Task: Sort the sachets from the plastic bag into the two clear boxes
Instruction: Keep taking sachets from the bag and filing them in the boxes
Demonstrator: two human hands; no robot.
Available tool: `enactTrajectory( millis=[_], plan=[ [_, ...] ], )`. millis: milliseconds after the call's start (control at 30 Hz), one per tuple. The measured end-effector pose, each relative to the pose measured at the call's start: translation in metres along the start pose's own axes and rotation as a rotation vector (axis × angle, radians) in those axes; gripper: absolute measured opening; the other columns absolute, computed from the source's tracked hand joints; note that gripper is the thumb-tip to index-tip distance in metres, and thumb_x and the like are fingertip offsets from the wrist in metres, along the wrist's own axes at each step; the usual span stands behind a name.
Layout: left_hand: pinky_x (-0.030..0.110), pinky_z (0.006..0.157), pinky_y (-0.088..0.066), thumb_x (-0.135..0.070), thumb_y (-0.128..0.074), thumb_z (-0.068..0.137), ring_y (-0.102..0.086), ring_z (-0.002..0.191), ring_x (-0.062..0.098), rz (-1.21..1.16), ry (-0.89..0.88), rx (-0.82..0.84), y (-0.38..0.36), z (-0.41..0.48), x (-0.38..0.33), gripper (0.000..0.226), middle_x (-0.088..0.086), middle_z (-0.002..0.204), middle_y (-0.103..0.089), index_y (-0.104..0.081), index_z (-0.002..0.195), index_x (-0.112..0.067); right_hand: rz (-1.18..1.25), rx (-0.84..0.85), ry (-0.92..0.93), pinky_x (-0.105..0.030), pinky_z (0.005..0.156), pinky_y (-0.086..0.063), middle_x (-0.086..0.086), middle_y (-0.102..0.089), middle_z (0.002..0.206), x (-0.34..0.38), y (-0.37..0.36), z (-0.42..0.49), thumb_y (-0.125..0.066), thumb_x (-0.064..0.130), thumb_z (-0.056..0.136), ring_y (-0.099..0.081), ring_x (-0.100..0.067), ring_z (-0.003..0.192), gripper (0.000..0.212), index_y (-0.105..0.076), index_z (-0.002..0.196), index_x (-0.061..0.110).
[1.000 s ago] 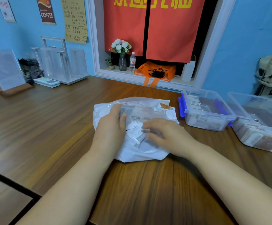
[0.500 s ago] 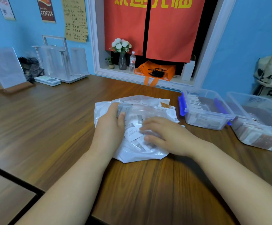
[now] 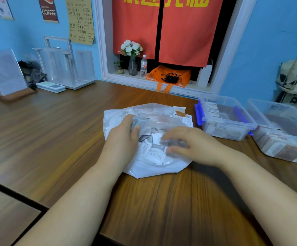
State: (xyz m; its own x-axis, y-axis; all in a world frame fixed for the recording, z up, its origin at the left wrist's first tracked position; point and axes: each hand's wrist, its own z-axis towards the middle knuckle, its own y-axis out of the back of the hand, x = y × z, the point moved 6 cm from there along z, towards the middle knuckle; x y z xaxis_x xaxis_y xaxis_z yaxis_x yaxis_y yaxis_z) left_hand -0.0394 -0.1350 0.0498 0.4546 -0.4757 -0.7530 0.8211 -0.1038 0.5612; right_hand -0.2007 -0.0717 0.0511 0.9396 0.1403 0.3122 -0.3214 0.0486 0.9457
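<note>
A crumpled clear plastic bag point(image 3: 144, 167) full of sachets lies in the middle of the wooden table. My left hand point(image 3: 123, 141) grips the bag's left side, thumb and fingers closed on the plastic over a grey bundle. My right hand point(image 3: 192, 144) reaches into the bag's mouth, and its blurred fingers and thumb pinch some grey sachets point(image 3: 173, 143). A white sugar sachet point(image 3: 155, 155) lies just left of that hand. Two clear boxes stand to the right: the near box point(image 3: 215, 133) with blue latches holds white sachets, and the far box point(image 3: 284, 155) holds brown ones.
A window ledge at the back carries a flower vase point(image 3: 132, 65), a water bottle point(image 3: 143, 65) and an orange bag point(image 3: 169, 75). Clear acrylic stands point(image 3: 67, 68) and a small scale point(image 3: 51, 87) sit at the back left. A table seam runs at the lower left.
My right hand has shifted slightly right inside the bag and its fingers have closed on sachets. My left hand keeps its hold on the bag's left side.
</note>
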Motion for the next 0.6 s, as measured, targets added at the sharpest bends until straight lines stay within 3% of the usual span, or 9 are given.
enactTrajectory(
  millis=[67, 167, 233, 333, 433, 500, 600],
  plan=[
    [0.016, 0.049, -0.03, -0.022, -0.043, 0.098, -0.058, 0.071, 0.015, 0.014, 0.001, 0.025, -0.002, 0.0, -0.001, 0.004, -0.006, 0.066, -0.048, -0.042, 0.095, -0.019, 0.011, -0.029, -0.046, -0.026, 0.108, -0.033, 0.015, -0.042, 0.143, -0.003, -0.001, 0.002, -0.06, 0.047, 0.085, -0.038, -0.003, 0.129, 0.058, -0.043, 0.138, 0.03],
    [0.012, 0.05, -0.034, -0.021, -0.043, 0.098, -0.046, 0.059, 0.007, 0.068, -0.021, 0.068, -0.006, 0.0, -0.004, 0.009, -0.006, 0.064, -0.046, -0.036, 0.091, -0.023, -0.011, 0.101, -0.094, -0.026, 0.113, -0.022, 0.012, -0.019, 0.155, -0.003, -0.023, 0.007, -0.058, 0.056, 0.083, -0.022, -0.006, 0.14, 0.081, -0.022, 0.149, 0.025],
    [0.013, 0.05, -0.033, -0.022, -0.042, 0.098, -0.042, 0.056, 0.007, 0.107, -0.022, 0.099, -0.008, -0.001, -0.005, 0.009, -0.007, 0.064, -0.044, -0.034, 0.093, -0.023, -0.052, 0.101, -0.089, -0.022, 0.108, -0.02, 0.01, -0.019, 0.156, 0.0, -0.026, 0.008, -0.061, 0.056, 0.081, -0.019, -0.008, 0.141, 0.084, -0.022, 0.148, 0.024],
    [0.017, 0.047, -0.027, -0.024, -0.039, 0.099, -0.039, 0.056, 0.005, 0.13, -0.001, 0.122, -0.009, 0.0, -0.003, 0.008, -0.009, 0.065, -0.042, -0.041, 0.104, -0.018, 0.038, 0.01, -0.112, -0.021, 0.096, -0.035, 0.007, -0.044, 0.136, 0.002, -0.014, 0.009, -0.074, 0.045, 0.074, -0.043, -0.007, 0.114, 0.077, -0.041, 0.14, 0.024],
    [0.017, 0.048, -0.026, -0.025, -0.037, 0.1, -0.04, 0.058, 0.003, 0.146, -0.002, 0.137, -0.01, 0.0, -0.004, 0.022, -0.011, 0.066, -0.042, -0.042, 0.118, -0.014, 0.224, -0.023, -0.162, -0.01, 0.081, -0.037, 0.015, -0.049, 0.119, -0.001, -0.01, 0.009, -0.081, 0.033, 0.07, -0.045, 0.002, 0.093, 0.068, -0.049, 0.13, 0.029],
    [0.015, 0.049, -0.028, -0.024, -0.036, 0.1, -0.041, 0.059, 0.004, 0.128, 0.005, 0.139, -0.01, -0.001, -0.005, 0.02, -0.011, 0.065, -0.042, -0.042, 0.117, -0.014, 0.321, -0.018, -0.177, -0.004, 0.071, -0.04, 0.021, -0.054, 0.105, -0.002, -0.01, 0.008, -0.082, 0.027, 0.07, -0.051, 0.003, 0.088, 0.049, -0.056, 0.11, 0.035],
    [0.022, 0.06, -0.032, -0.023, -0.037, 0.1, -0.045, 0.062, 0.005, 0.072, 0.015, 0.157, -0.01, -0.003, -0.006, 0.013, -0.009, 0.064, -0.044, -0.042, 0.109, -0.015, 0.47, -0.003, -0.175, -0.011, 0.07, -0.046, 0.014, -0.064, 0.094, -0.004, -0.006, 0.006, -0.08, 0.018, 0.071, -0.06, -0.003, 0.083, 0.031, -0.063, 0.096, 0.026]
  ],
)
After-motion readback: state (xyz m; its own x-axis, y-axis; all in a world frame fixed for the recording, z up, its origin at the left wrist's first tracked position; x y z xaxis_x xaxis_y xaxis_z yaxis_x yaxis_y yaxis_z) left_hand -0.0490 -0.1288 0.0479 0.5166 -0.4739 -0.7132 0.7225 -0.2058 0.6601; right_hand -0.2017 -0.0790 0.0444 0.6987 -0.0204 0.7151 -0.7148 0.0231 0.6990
